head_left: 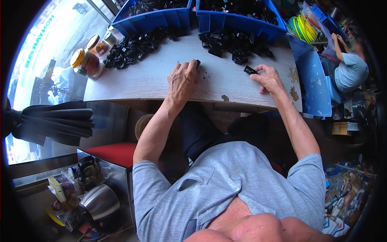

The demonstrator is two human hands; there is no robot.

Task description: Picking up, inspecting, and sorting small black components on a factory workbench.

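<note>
Small black plastic parts handled on a pale wooden surface (153,80).
The right hand (267,77) pinches a small, stiff black plastic piece (250,70), probably light, by its end; the left hand (183,77) curls closed over another black piece (197,63).

On the pale wooden counter (153,82), the left hand (182,78) rests palm-down over a small black part (197,63) while the right hand (267,77) pinches another black plastic piece (250,70), with heaps of black parts (236,45) along the far edge below two blue bins (161,19).
</note>
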